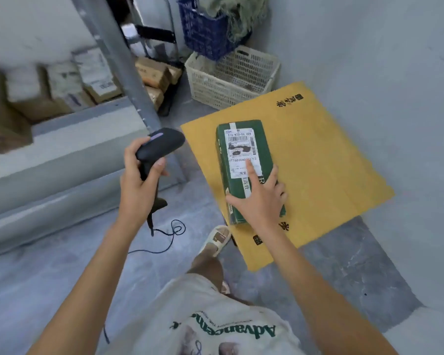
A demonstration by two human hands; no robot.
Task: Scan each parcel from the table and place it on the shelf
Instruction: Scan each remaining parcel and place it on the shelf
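Observation:
A green parcel with a white shipping label lies flat on a yellow cardboard-covered table. My right hand rests on the parcel's near end, fingers spread, the index finger touching the label. My left hand is closed around the handle of a black barcode scanner, held left of the parcel with its head pointing right. The scanner's cable hangs down and curls above the floor. The grey metal shelf stands at the left, with several parcels on it.
A shelf upright rises between scanner and shelf boards. Behind the table stand a cream plastic crate and a blue basket with cloth in it. Brown boxes sit on the floor. My foot in a sandal is beside the table.

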